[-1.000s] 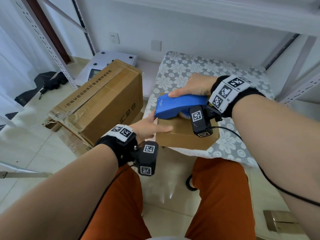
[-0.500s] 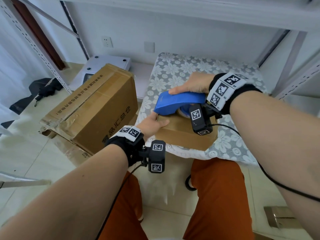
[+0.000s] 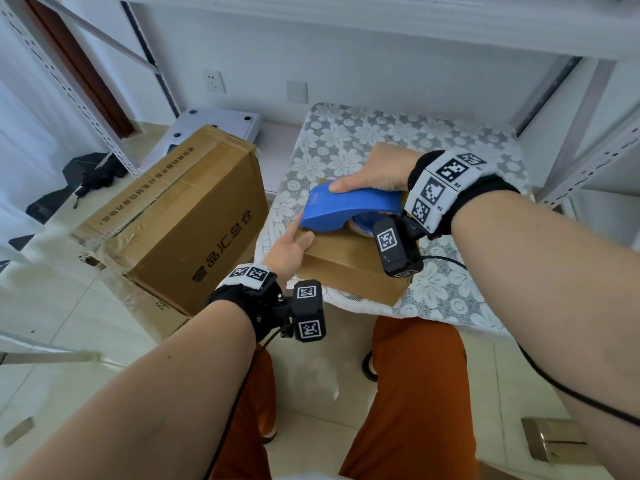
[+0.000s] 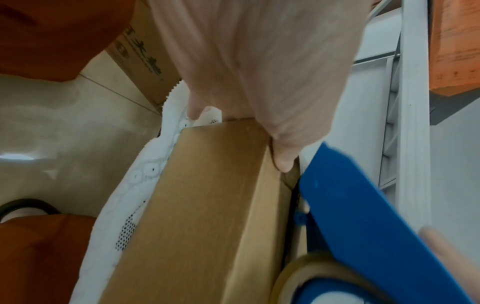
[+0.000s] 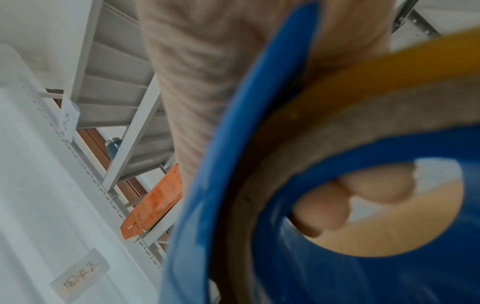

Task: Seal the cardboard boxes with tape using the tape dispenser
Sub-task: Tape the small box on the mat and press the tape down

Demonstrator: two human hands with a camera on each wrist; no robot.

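White shelving frames a small tabletop (image 3: 398,133) under a flowered lace cloth; tiled floor below, orange trousers at the near edge.

Hidden or unclear:
- Small cardboard box (image 3: 349,271) sits at the near edge of the tabletop. Its top is mostly covered by the tape dispenser (image 3: 349,207) and the right wrist camera, so the seam and any tape laid on it can't be seen from the head view.
- Tape roll (image 4: 298,273) shows only partly under the blue shell. The left wrist view is blurred, and the cutter end is not resolvable.
- Right wrist view is filled by the blue shell and roll at close range, out of focus; two fingertips (image 5: 322,211) show through the hub hole.

Hands:
- Right hand (image 3: 377,171) is wrapped over the top of the dispenser, thumb along its near side, nose tilted down to the box's left end.
- Left hand (image 3: 289,249) grasps the box's near-left corner, thumb on the top edge just under the dispenser nose, fingers down the left side.

Large cardboard box (image 3: 180,216) stands on the floor to the left, apart from both hands.

Versus 0.5 s ago: same grips; the dispenser nose is lower and closer to the left thumb.
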